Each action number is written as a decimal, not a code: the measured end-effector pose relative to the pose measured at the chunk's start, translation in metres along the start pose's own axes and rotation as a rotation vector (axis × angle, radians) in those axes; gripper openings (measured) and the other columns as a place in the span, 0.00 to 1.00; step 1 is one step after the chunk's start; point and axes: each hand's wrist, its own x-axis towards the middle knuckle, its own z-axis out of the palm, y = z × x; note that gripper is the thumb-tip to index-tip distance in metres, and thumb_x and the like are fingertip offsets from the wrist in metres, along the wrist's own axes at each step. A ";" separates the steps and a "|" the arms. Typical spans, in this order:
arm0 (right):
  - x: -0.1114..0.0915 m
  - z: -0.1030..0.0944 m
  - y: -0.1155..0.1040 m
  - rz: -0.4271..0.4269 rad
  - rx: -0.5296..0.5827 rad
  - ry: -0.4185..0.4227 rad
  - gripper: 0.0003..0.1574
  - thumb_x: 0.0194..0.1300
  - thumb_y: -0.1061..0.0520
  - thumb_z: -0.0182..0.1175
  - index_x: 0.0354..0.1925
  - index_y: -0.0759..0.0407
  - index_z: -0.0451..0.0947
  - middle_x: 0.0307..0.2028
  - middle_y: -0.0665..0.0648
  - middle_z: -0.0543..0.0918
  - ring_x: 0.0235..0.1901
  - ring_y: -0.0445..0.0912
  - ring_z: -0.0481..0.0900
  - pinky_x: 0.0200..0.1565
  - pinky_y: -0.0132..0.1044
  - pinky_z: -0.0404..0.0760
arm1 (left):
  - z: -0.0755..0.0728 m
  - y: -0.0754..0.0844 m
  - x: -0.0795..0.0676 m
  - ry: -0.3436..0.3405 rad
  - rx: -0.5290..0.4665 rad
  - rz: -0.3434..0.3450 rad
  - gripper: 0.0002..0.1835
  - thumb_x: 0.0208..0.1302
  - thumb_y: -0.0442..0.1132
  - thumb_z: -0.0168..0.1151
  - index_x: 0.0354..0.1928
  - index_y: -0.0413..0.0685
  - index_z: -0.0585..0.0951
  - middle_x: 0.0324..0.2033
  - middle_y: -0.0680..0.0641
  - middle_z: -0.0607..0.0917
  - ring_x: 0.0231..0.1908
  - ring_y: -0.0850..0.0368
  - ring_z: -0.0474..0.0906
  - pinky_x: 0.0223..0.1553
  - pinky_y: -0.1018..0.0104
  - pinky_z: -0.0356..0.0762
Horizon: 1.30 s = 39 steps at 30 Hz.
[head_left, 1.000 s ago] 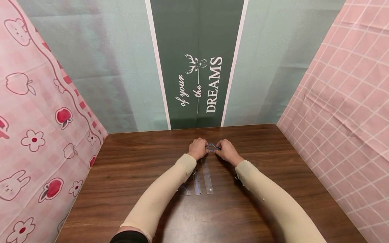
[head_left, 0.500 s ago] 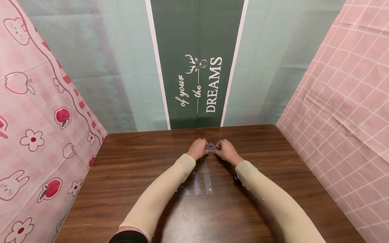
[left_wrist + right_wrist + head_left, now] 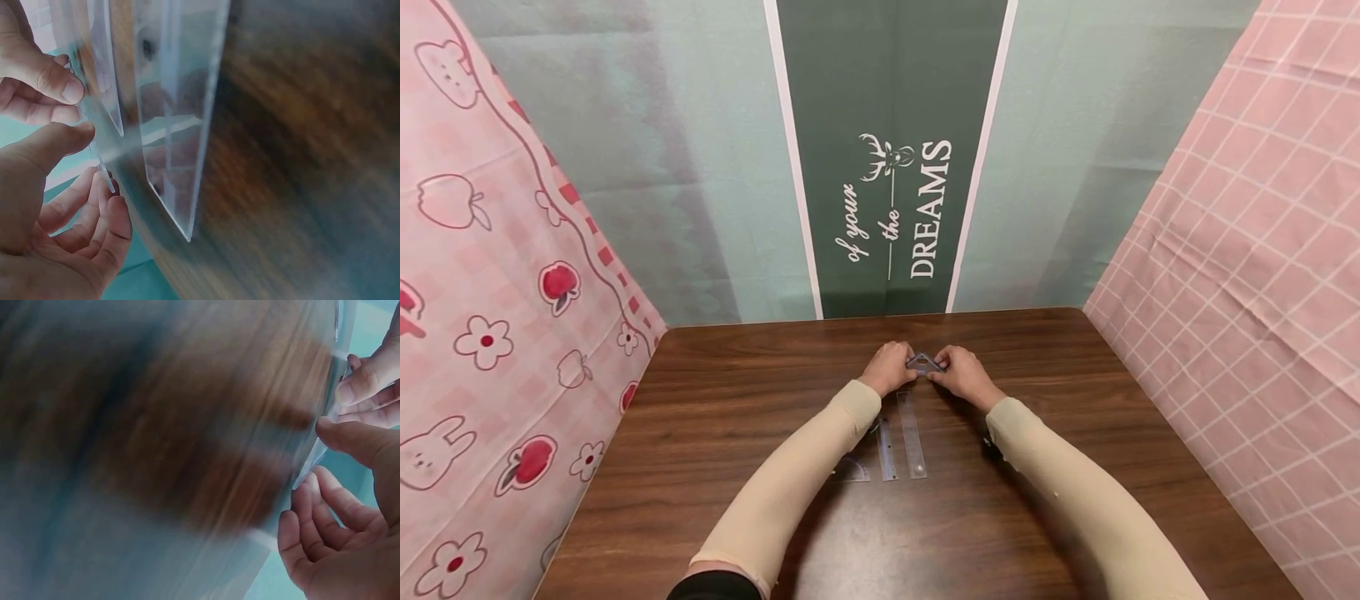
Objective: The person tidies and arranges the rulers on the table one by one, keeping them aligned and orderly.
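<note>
In the head view a small clear bluish triangle set square (image 3: pixel 922 363) is held between both hands near the table's far side. My left hand (image 3: pixel 889 367) pinches its left corner with thumb and fingers. On the other side, my right hand (image 3: pixel 964 375) pinches the right corner. The left wrist view shows the set square edge-on, with the left thumb (image 3: pixel 72 137) on its near face. Nearer to me lie a clear ruler (image 3: pixel 912 437) and a narrower ruler (image 3: pixel 887 450) with a blue stripe. A protractor (image 3: pixel 855 471) is partly hidden by the left forearm.
The brown wooden table (image 3: pixel 1037 517) carries the drawing tools. A green cloth backdrop (image 3: pixel 700 167) hangs behind its far edge. Pink patterned cloth (image 3: pixel 482 250) hangs at the left, and pink checked cloth (image 3: pixel 1247 250) at the right.
Both hands keep their pinch on the set square and stay almost still. The head view has shifted very slightly.
</note>
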 end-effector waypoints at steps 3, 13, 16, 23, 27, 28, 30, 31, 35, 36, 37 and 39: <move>-0.002 -0.003 0.002 -0.020 0.024 -0.001 0.16 0.66 0.58 0.76 0.45 0.66 0.84 0.40 0.60 0.87 0.40 0.51 0.84 0.47 0.48 0.84 | 0.000 0.000 -0.002 0.008 -0.007 0.020 0.13 0.70 0.38 0.74 0.51 0.39 0.87 0.46 0.43 0.87 0.47 0.51 0.82 0.53 0.59 0.80; -0.015 -0.015 0.008 -0.100 0.008 -0.010 0.16 0.67 0.58 0.76 0.48 0.66 0.88 0.38 0.58 0.87 0.38 0.49 0.84 0.43 0.45 0.83 | 0.002 0.005 -0.010 -0.006 -0.075 0.055 0.16 0.70 0.38 0.72 0.56 0.39 0.86 0.45 0.45 0.85 0.44 0.54 0.78 0.52 0.58 0.80; -0.022 -0.019 0.009 -0.107 0.003 -0.007 0.17 0.66 0.58 0.77 0.49 0.66 0.88 0.39 0.59 0.86 0.39 0.49 0.83 0.44 0.45 0.83 | 0.001 0.008 -0.015 -0.014 -0.110 0.069 0.17 0.71 0.38 0.73 0.57 0.38 0.85 0.46 0.44 0.85 0.44 0.55 0.78 0.51 0.58 0.80; -0.042 -0.028 0.015 -0.124 -0.015 -0.020 0.18 0.67 0.57 0.77 0.51 0.64 0.88 0.40 0.58 0.83 0.39 0.49 0.80 0.44 0.46 0.81 | 0.003 0.020 -0.029 -0.030 -0.134 0.097 0.19 0.71 0.41 0.75 0.58 0.39 0.85 0.48 0.43 0.86 0.46 0.54 0.80 0.50 0.63 0.79; -0.056 -0.033 0.018 -0.129 -0.029 -0.035 0.18 0.68 0.55 0.77 0.52 0.62 0.88 0.40 0.55 0.83 0.39 0.47 0.79 0.43 0.43 0.80 | 0.006 0.027 -0.036 -0.031 -0.096 0.128 0.19 0.70 0.43 0.76 0.56 0.41 0.86 0.47 0.45 0.87 0.45 0.57 0.81 0.50 0.66 0.80; -0.060 -0.035 0.018 -0.133 -0.031 -0.038 0.18 0.68 0.55 0.77 0.52 0.62 0.88 0.40 0.55 0.82 0.39 0.47 0.78 0.43 0.43 0.79 | 0.006 0.029 -0.039 -0.030 -0.087 0.134 0.19 0.70 0.43 0.76 0.56 0.41 0.86 0.46 0.46 0.87 0.45 0.58 0.81 0.49 0.67 0.80; -0.067 -0.036 0.020 -0.141 -0.033 -0.042 0.18 0.67 0.55 0.77 0.52 0.62 0.88 0.39 0.54 0.82 0.38 0.46 0.78 0.42 0.42 0.79 | 0.008 0.033 -0.043 -0.025 -0.061 0.149 0.19 0.69 0.45 0.77 0.55 0.42 0.86 0.46 0.47 0.87 0.44 0.59 0.82 0.48 0.69 0.80; -0.070 -0.037 0.020 -0.148 -0.032 -0.042 0.19 0.66 0.55 0.78 0.51 0.62 0.87 0.39 0.54 0.82 0.38 0.46 0.78 0.41 0.41 0.79 | 0.008 0.034 -0.046 -0.022 -0.051 0.158 0.19 0.69 0.45 0.77 0.54 0.42 0.86 0.45 0.48 0.87 0.43 0.60 0.82 0.48 0.69 0.80; -0.082 -0.038 0.022 -0.185 -0.035 -0.035 0.18 0.65 0.56 0.78 0.49 0.62 0.87 0.37 0.53 0.82 0.36 0.44 0.77 0.38 0.38 0.78 | 0.010 0.041 -0.057 -0.011 -0.001 0.192 0.19 0.68 0.47 0.78 0.54 0.43 0.87 0.44 0.49 0.87 0.43 0.60 0.82 0.47 0.70 0.81; -0.085 -0.038 0.023 -0.193 -0.039 -0.032 0.18 0.64 0.57 0.79 0.49 0.62 0.87 0.37 0.52 0.82 0.35 0.43 0.77 0.38 0.37 0.78 | 0.010 0.043 -0.060 -0.010 0.014 0.200 0.19 0.68 0.47 0.78 0.54 0.43 0.87 0.44 0.49 0.87 0.43 0.59 0.82 0.47 0.70 0.80; -0.088 -0.039 0.024 -0.203 -0.039 -0.028 0.17 0.64 0.57 0.79 0.48 0.62 0.87 0.37 0.52 0.82 0.35 0.43 0.77 0.38 0.37 0.78 | 0.010 0.045 -0.063 -0.009 0.031 0.208 0.19 0.68 0.47 0.77 0.54 0.44 0.87 0.44 0.49 0.87 0.43 0.59 0.82 0.47 0.70 0.80; -0.095 -0.039 0.025 -0.214 -0.041 -0.025 0.16 0.64 0.58 0.79 0.48 0.61 0.87 0.37 0.51 0.82 0.36 0.42 0.77 0.38 0.36 0.78 | 0.011 0.049 -0.068 -0.009 0.065 0.220 0.20 0.68 0.48 0.77 0.54 0.44 0.87 0.43 0.51 0.87 0.43 0.59 0.81 0.46 0.71 0.80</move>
